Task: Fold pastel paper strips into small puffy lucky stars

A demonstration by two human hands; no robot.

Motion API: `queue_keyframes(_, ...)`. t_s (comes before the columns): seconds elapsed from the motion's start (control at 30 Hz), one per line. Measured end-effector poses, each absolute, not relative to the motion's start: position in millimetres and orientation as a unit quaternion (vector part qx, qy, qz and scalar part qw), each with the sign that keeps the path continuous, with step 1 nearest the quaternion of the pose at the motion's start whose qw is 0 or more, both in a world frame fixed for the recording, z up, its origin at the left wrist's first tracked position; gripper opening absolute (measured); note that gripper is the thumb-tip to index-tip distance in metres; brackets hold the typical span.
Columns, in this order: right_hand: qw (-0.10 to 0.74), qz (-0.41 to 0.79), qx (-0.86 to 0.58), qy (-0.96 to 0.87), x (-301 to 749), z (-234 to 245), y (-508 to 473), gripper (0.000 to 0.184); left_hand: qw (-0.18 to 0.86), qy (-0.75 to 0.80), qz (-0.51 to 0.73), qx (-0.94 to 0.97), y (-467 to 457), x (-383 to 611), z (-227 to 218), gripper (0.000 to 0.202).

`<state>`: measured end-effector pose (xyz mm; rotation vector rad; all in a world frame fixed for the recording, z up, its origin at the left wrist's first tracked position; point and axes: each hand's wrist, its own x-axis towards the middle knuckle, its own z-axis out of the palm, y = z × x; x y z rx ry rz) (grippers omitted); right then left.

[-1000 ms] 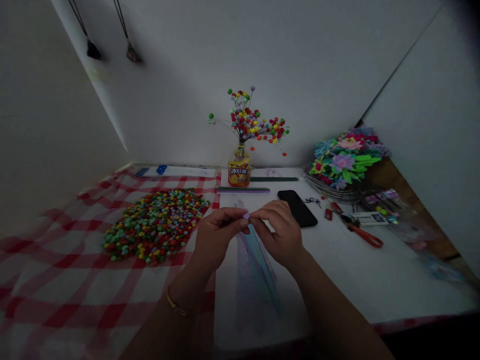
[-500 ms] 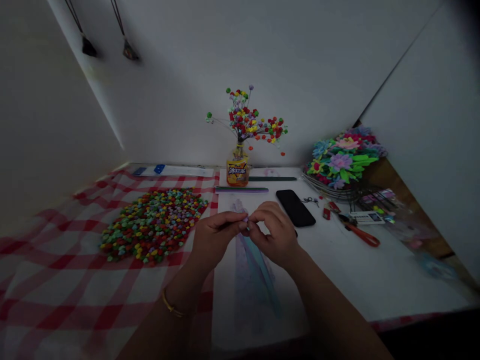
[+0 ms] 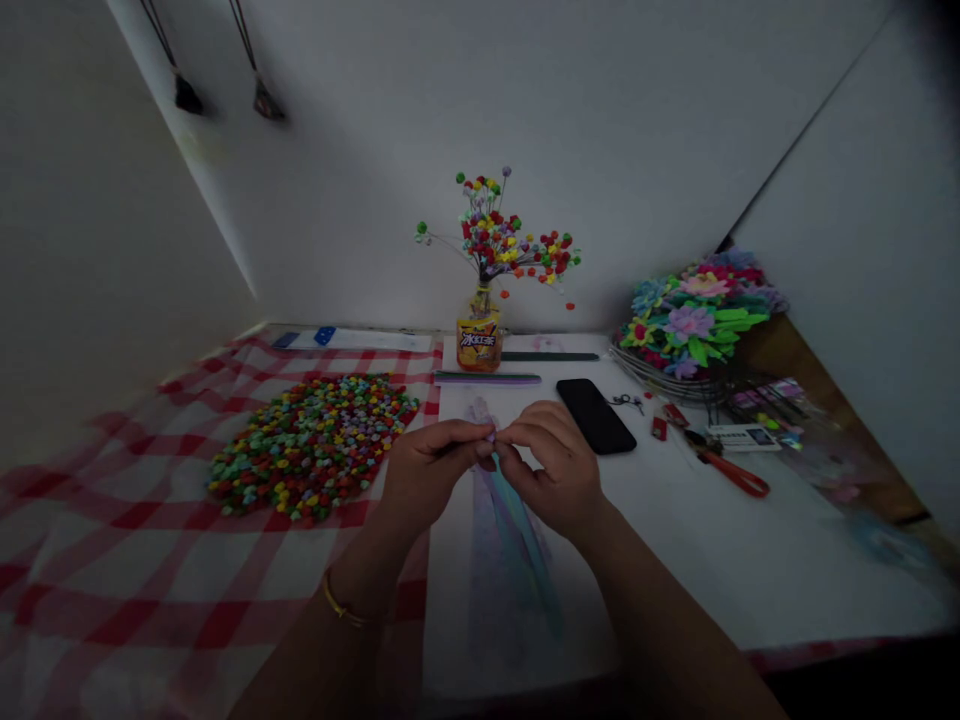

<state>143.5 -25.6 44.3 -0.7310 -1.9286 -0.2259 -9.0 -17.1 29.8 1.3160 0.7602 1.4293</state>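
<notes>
My left hand (image 3: 424, 472) and my right hand (image 3: 555, 468) meet fingertip to fingertip above the white table (image 3: 750, 560). Both pinch a small lilac folded paper piece (image 3: 491, 437) between thumbs and forefingers. Under the hands lies a bundle of pale lilac and light blue paper strips (image 3: 510, 540) running toward me. A gold bracelet (image 3: 341, 608) circles my left wrist. To the left of my hands, a heap of small multicoloured paper stars (image 3: 315, 445) rests on the red-and-white checked cloth (image 3: 150, 560).
A bottle holding wire stems tipped with coloured stars (image 3: 480, 340) stands at the back. A black phone (image 3: 596, 415) lies right of my hands. Further right are red-handled scissors (image 3: 731, 470) and a basket of bright paper flowers (image 3: 694, 325). Packs of strips (image 3: 487, 378) lie behind.
The hands stay together on the lilac piece, with the fingers shifting slightly around it. The view has drifted a little.
</notes>
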Motion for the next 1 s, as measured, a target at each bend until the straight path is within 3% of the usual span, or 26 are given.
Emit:
queue_keyframes(0.17,0.509,-0.086,-0.322,-0.794,143,42,-23,0.007,0.525,0.317,0.594,0.521,-17,-5,29,0.014)
queue_keyframes(0.43,0.532,-0.122,-0.362,-0.756,135,39,-27,0.008,0.649,0.244,0.621,0.365,-18,6,24,0.017)
queue_keyframes(0.7,0.549,-0.067,-0.359,-0.752,146,46,-29,0.01,0.648,0.237,0.603,0.4,-18,1,28,0.015)
queue_keyframes(1.0,0.506,-0.065,-0.37,-0.776,147,47,-28,0.005,0.603,0.248,0.605,0.457,-18,2,23,0.018)
